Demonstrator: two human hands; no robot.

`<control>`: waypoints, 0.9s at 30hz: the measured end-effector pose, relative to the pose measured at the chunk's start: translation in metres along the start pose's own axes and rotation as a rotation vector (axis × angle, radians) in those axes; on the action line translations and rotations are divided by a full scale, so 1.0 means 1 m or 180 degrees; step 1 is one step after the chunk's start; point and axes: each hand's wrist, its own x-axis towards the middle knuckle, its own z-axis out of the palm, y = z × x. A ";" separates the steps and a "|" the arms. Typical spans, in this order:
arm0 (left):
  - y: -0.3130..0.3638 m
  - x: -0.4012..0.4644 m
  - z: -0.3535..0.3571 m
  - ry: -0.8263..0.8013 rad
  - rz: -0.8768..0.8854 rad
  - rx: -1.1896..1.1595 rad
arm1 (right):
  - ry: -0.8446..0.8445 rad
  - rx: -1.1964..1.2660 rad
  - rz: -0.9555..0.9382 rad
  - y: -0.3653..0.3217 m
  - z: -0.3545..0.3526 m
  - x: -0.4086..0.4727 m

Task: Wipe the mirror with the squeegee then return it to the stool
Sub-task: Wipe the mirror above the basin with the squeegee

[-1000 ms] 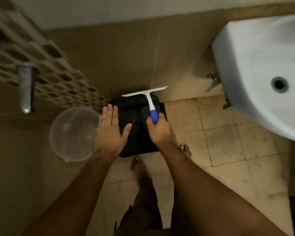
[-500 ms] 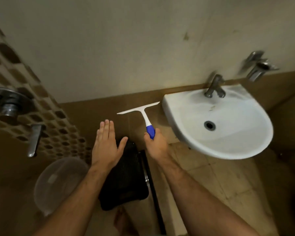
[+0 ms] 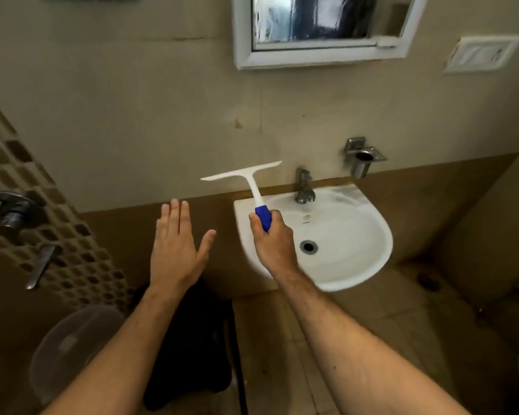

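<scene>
Above the white sink [image 3: 369, 235], the right hand [image 3: 271, 239] is curled round the blue grip of the squeegee [image 3: 253, 187], holding it up in the air in front of the wall. Its white stem rises from the fist and tilts to the left, and the white blade at the top runs almost level, its right end a little higher. The blade is well below the mirror [image 3: 321, 28], which hangs high on the wall in a white frame and shows streaks on its glass; the two are not touching.

To the left, the left hand [image 3: 176, 250] is held flat in the air with straight fingers and the thumb spread out, palm away from the camera, holding nothing. Below it, partly hidden by the forearm, stands the black stool [image 3: 192, 339] on the tiled floor, with nothing visible on the part of its seat that shows. A clear plastic bucket [image 3: 72, 351] stands just left of the stool.

A metal tap [image 3: 304, 187] sits at the back of the sink, a metal holder [image 3: 363, 157] is fixed to the wall up and to its right, and a white switch plate [image 3: 483, 53] is mounted right of the mirror.
</scene>
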 end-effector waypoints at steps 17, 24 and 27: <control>0.113 0.113 -0.088 0.0798 0.0723 -0.0296 | 0.0956 0.0474 -0.1096 -0.111 -0.110 0.075; 0.146 0.163 -0.137 0.1327 0.1087 -0.0227 | 0.1265 0.0830 -0.1422 -0.157 -0.139 0.109; 0.158 0.183 -0.160 0.1577 0.1212 -0.0123 | 0.1260 0.0850 -0.1661 -0.178 -0.154 0.124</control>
